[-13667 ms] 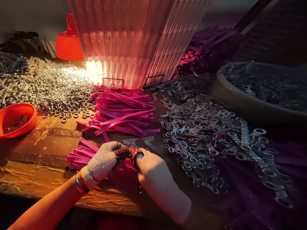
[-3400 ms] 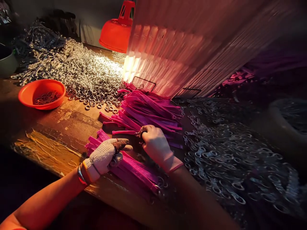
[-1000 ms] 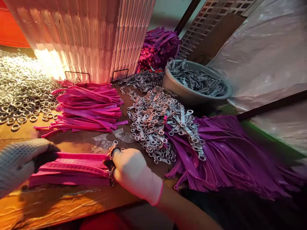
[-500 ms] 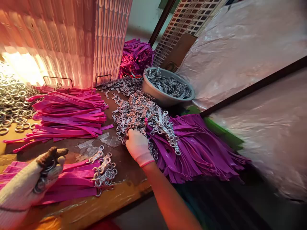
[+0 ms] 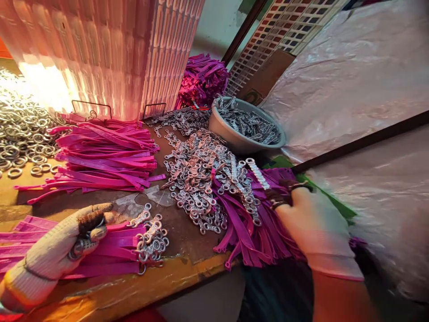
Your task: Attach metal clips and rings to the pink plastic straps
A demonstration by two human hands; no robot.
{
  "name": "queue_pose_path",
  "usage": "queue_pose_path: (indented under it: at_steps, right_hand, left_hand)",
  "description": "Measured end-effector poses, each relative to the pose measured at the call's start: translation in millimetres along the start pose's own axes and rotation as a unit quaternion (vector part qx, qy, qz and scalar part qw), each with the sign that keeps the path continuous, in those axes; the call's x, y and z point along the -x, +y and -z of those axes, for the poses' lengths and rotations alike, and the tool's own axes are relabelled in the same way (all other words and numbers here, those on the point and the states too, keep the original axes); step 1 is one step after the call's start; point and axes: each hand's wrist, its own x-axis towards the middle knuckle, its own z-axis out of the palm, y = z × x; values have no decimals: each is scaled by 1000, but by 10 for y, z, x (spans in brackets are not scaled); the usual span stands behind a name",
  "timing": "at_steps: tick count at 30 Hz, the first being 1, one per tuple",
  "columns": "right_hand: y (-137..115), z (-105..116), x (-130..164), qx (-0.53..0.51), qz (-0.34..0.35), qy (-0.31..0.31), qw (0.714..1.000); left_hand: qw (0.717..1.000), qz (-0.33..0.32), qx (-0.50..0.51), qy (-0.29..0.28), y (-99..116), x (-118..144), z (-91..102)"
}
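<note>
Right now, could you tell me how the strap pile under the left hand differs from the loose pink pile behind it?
The near strap pile lies flat and aligned, with metal clips at one end; the left hand rests on it. The far pink pile is tangled, bare-ended and untouched. Both are pink straps.

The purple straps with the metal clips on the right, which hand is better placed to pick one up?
Right. The right hand already touches the purple straps, while the left hand rests on the pink bundle, holding metal rings.

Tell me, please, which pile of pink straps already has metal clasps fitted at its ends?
The stack of straps under the left hand; clasps cluster at its right end, while the loose pile behind shows none.
</note>
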Motion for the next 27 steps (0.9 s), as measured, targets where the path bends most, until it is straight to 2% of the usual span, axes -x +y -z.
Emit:
queue_pose_path:
  at_steps: [2, 3, 5, 7, 10, 12, 14, 18, 21, 22, 24, 26, 27]
  right_hand:
    - [-253, -136, -8, 2, 60, 3, 998]
    - [-443, -227, -8, -37, 113, -5, 993]
    - [-891, -433, -13, -104, 246, -44, 963]
    - [-1330, -638, -29, -60, 352, -102, 928]
    - [-1784, -880, -53, -4, 417, -135, 899]
    - [-1902, -989, -59, -6, 427, -136, 894]
    - [-1896, -1065, -52, 0, 431, -129, 893]
    - [-1724, -1134, -6, -47, 404, -111, 907]
    - [-1659, -1057, 80, -188, 364, -79, 909]
    - [-1671, -996, 130, -258, 345, -77, 899]
    - [-1748, -823, 269, -398, 302, -97, 861]
    - [-1883, -610, 441, -468, 287, -129, 826]
    - [-1963, -502, 527, -475, 301, -129, 816]
  left_hand:
    - [1000, -11, -25, -2, -38, -12, -88]
    - [999, -21, -36, -2, -57, -12, -138]
    - [997, -52, -49, -1, -97, -1, -230]
    - [997, -70, -38, -8, -132, 13, -292]
    - [999, -14, 33, -32, -161, 33, -306]
    - [994, 23, 94, -54, -166, 55, -278]
    - [990, 23, 120, -72, -173, 91, -246]
    - [996, -36, 49, -65, -227, 171, -216]
    - [996, -60, 18, -60, -281, 188, -208]
    - [996, -60, 20, -60, -292, 183, -209]
    - [997, -54, 29, -52, -303, 165, -221]
    - [998, -40, 36, -38, -304, 144, -248]
    - [998, -37, 38, -30, -307, 134, -265]
